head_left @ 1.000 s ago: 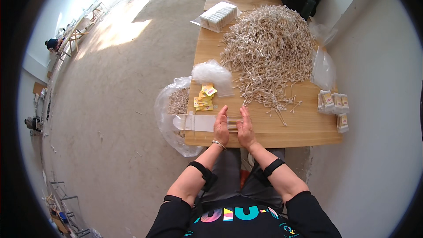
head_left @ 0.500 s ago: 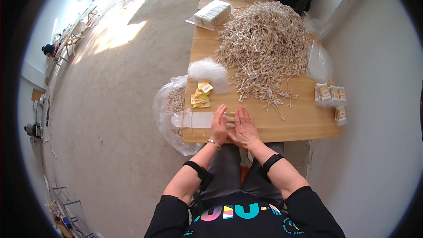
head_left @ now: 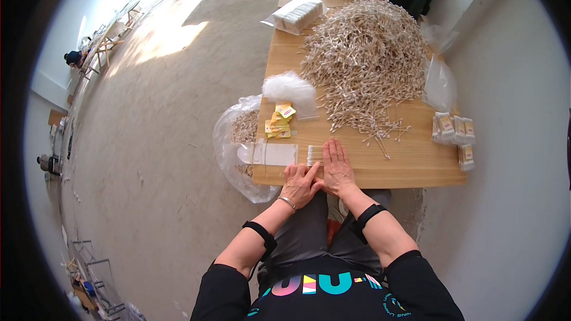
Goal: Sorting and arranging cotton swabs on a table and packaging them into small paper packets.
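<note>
A small row of cotton swabs (head_left: 314, 154) lies side by side on the wooden table (head_left: 401, 171), close to its front edge. My right hand (head_left: 338, 170) rests flat along the right ends of the row, fingers stretched out and together. At the near side of the row, my left hand (head_left: 301, 184) touches the swabs with an extended finger, its other fingers loosely bent; nothing shows in its grip. Left of the row lies a clear flat plastic bag (head_left: 279, 154) with a white panel, its flap reaching past the table's left edge.
A big heap of cotton swabs (head_left: 369, 53) covers the table's far part. Yellow cards (head_left: 279, 120) and clear bags (head_left: 291, 90) lie at left. Filled packs (head_left: 454, 128) sit at the right edge. A plastic sack (head_left: 229, 169) of swabs stands beside the table.
My left hand has come off the left ends of the swabs and moved nearer to me, uncovering the row. My right hand stays flat at the right side.
</note>
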`<state>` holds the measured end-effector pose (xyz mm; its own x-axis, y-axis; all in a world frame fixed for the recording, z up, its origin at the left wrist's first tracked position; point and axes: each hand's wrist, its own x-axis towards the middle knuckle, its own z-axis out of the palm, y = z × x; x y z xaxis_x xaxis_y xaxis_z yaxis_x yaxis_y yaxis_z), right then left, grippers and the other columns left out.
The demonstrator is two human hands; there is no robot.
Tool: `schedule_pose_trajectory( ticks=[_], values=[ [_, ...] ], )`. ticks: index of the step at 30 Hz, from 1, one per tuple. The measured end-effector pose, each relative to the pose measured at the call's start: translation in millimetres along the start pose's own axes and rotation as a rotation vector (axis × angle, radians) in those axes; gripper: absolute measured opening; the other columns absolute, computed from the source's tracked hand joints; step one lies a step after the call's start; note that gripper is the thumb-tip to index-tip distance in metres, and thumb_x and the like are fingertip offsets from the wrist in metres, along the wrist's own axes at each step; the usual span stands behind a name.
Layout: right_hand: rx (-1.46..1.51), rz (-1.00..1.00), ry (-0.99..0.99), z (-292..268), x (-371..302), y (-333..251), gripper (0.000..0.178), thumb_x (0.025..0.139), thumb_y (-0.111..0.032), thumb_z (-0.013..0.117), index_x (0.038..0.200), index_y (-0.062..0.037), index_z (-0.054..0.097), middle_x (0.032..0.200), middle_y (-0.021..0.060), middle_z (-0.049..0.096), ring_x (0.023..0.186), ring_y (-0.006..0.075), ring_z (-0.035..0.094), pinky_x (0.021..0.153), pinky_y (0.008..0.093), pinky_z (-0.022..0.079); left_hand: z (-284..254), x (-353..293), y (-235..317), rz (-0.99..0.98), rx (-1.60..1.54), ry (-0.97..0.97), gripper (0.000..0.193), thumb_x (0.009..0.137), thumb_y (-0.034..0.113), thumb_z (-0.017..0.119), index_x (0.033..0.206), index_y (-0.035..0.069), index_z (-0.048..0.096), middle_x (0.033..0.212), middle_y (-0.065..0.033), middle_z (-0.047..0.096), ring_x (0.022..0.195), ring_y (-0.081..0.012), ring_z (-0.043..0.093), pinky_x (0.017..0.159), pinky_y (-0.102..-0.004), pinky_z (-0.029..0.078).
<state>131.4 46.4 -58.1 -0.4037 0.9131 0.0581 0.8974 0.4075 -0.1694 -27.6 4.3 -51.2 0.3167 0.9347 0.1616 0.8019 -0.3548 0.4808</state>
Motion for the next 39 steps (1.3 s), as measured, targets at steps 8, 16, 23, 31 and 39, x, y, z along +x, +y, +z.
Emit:
schedule_pose_trajectory(
  ticks=[8,16,23,31,39],
  values=[
    [0.038,-0.008,0.017,1.4,0.6,0.6,0.101,0.074,-0.055,0.057,0.142,0.0063,0.014,0.149,0.0224,0.012,0.141,0.0326,0.008,0.115,0.0425,0.006,0.5,1.7,-0.6,0.017,0.020,-0.009,0.061,0.081,0.043,0.059,0.133,0.013,0.045,0.104,-0.0085,0.048,0.104,-0.0281,0.040,0.098,-0.0436,0.023],
    [0.018,-0.005,0.012,-0.4,1.2,0.3,0.101,0.075,-0.057,0.056,0.142,0.0058,0.015,0.150,0.0223,0.011,0.141,0.0315,0.007,0.115,0.0425,0.005,1.2,4.2,-0.2,-0.006,0.054,-0.037,0.067,0.081,0.047,0.058,0.135,0.011,0.041,0.105,-0.0102,0.047,0.104,-0.0294,0.040,0.098,-0.0438,0.022],
    [0.002,-0.006,0.017,-2.9,0.4,-0.1,0.098,0.077,-0.057,0.053,0.141,0.0063,0.016,0.149,0.0225,0.013,0.140,0.0327,0.010,0.114,0.0427,0.007,0.2,8.9,5.7,-0.072,0.027,-0.017,0.065,0.082,0.047,0.057,0.133,0.010,0.043,0.104,-0.0112,0.049,0.104,-0.0291,0.041,0.096,-0.0429,0.022],
    [-0.005,-0.011,0.029,-2.4,0.4,0.1,0.097,0.078,-0.057,0.052,0.141,0.0066,0.016,0.149,0.0226,0.014,0.140,0.0330,0.010,0.114,0.0426,0.007,-1.5,11.2,4.5,-0.062,0.040,-0.039,0.066,0.084,0.048,0.055,0.135,0.009,0.040,0.103,-0.0109,0.050,0.101,-0.0283,0.043,0.094,-0.0424,0.023],
    [-0.037,-0.006,0.029,-2.5,0.9,-1.9,0.093,0.073,-0.044,0.057,0.141,0.0068,0.018,0.148,0.0226,0.015,0.140,0.0333,0.011,0.115,0.0424,0.007,1.5,16.9,4.7,-0.112,0.024,-0.002,0.064,0.085,0.048,0.054,0.135,0.010,0.041,0.100,-0.0105,0.052,0.100,-0.0265,0.044,0.093,-0.0420,0.024]
  ],
)
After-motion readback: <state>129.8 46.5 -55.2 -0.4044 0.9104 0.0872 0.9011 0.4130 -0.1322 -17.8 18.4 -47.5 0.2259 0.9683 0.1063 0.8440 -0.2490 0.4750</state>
